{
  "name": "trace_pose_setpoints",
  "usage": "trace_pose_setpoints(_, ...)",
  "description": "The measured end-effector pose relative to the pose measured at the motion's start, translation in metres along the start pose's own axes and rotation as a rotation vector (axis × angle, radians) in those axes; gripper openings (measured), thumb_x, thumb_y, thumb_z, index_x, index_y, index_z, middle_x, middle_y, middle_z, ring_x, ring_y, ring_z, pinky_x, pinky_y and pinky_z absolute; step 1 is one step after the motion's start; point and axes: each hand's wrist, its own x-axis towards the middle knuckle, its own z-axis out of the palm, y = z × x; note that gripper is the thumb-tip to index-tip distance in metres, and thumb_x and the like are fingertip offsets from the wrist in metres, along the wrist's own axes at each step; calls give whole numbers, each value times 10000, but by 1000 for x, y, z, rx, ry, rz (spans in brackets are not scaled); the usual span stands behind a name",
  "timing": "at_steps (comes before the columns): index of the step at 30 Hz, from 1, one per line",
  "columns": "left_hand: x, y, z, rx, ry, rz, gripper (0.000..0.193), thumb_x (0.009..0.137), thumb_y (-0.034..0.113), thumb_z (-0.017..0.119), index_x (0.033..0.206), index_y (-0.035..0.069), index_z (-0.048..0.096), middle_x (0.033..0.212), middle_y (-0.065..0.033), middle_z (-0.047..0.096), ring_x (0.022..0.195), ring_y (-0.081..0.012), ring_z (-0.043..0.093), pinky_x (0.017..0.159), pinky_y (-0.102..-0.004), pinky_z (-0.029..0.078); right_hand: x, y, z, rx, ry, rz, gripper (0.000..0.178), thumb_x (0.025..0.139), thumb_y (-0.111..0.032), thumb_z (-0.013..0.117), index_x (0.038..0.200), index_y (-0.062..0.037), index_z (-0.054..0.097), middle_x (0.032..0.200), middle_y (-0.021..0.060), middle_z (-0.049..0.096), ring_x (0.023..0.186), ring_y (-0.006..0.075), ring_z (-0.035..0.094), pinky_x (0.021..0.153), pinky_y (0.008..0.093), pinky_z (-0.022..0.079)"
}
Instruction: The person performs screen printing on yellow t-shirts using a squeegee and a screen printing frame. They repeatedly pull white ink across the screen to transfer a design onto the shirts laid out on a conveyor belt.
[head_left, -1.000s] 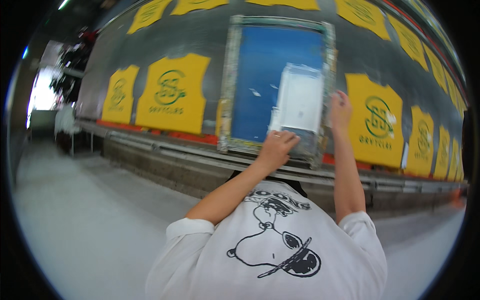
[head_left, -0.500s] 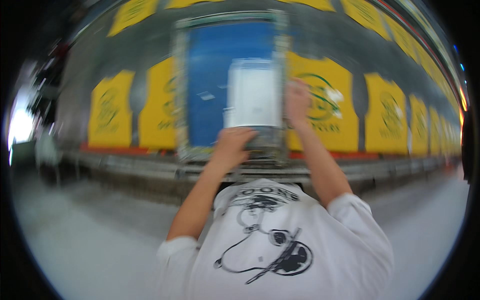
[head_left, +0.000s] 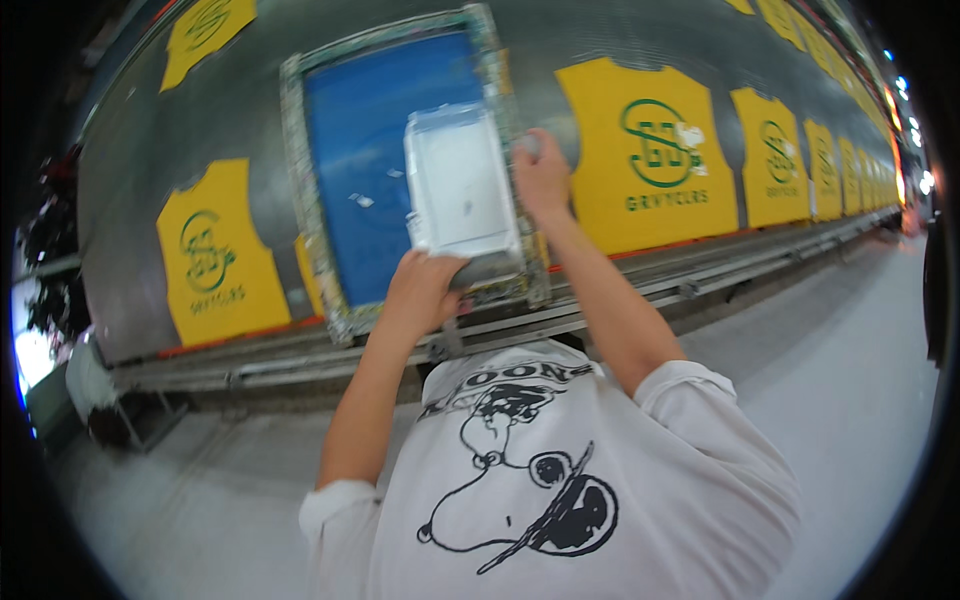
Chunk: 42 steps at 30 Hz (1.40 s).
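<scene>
A printing screen (head_left: 338,318), a rectangular frame with blue mesh, is tilted over the table, covering most of a yellow shirt-shaped panel. At its right side the mesh holds a white rectangular area (head_left: 455,180); whether this is ink or a tray I cannot tell. Closed round the near rim, my left hand (head_left: 418,288) sits beside a dark bar (head_left: 490,267), perhaps a squeegee. My right hand (head_left: 545,178) is closed at the right rim, with a small grey piece under its thumb. Part of its grip is hidden.
Yellow panels printed in green lie along the long grey table: one to the left (head_left: 212,250), one to the right (head_left: 660,150), several farther right. A metal rail (head_left: 690,290) runs along the near edge. A pale floor (head_left: 800,370) lies this side of it.
The screen has moved left along the table, covering more of the yellow panel under it. A gap now separates it from the right panel. Both hands moved with it, and the view has tilted.
</scene>
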Motion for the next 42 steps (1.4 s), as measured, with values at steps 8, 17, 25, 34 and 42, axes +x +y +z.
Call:
trace_pose_setpoints(8, 126, -56, -74, 73, 130, 29, 316, 816, 182, 779, 1122, 106, 749, 996, -147, 741, 888, -344, 704, 819, -420, 542, 1, -16, -1, -20, -107, 99, 427, 920, -349, 648, 1287, -134, 610, 822, 117, 725, 793, 329, 708, 760, 456, 531)
trace_pose_setpoints(17, 183, -88, -90, 7, 17, -118, 273, 848, 276, 744, 1103, 179, 761, 958, -98, 752, 916, -313, 708, 806, -437, 557, 9, -10, -4, -111, 83, -163, 490, 894, -393, 721, 1276, -101, 630, 941, 105, 705, 946, 287, 661, 886, 461, 481)
trace_pose_setpoints(25, 186, -89, -79, 142, 132, -160, 237, 835, 285, 750, 1052, 191, 770, 951, -92, 752, 907, -331, 706, 765, -461, 568, 67, -75, 26, -275, -311, -800, 259, 856, -219, 730, 1069, -89, 660, 949, 73, 641, 969, 323, 607, 865, 463, 458)
trace_pose_setpoints(34, 27, -30, 43, 90, 381, -46, 486, 669, 21, 740, 1141, 134, 715, 1099, -83, 726, 1048, -282, 675, 891, -415, 498, -104, -17, -37, -199, -322, -763, 306, 722, -19, 698, 1015, -68, 626, 973, 113, 621, 930, 321, 590, 782, 446, 447)
trace_pose_setpoints(42, 135, -43, -74, 121, -91, -280, 272, 794, 405, 786, 951, 183, 789, 866, -114, 751, 840, -351, 719, 718, -478, 566, 26, -65, -16, -364, -555, -764, 198, 837, -228, 743, 964, -113, 644, 941, 73, 672, 969, 310, 642, 832, 459, 445)
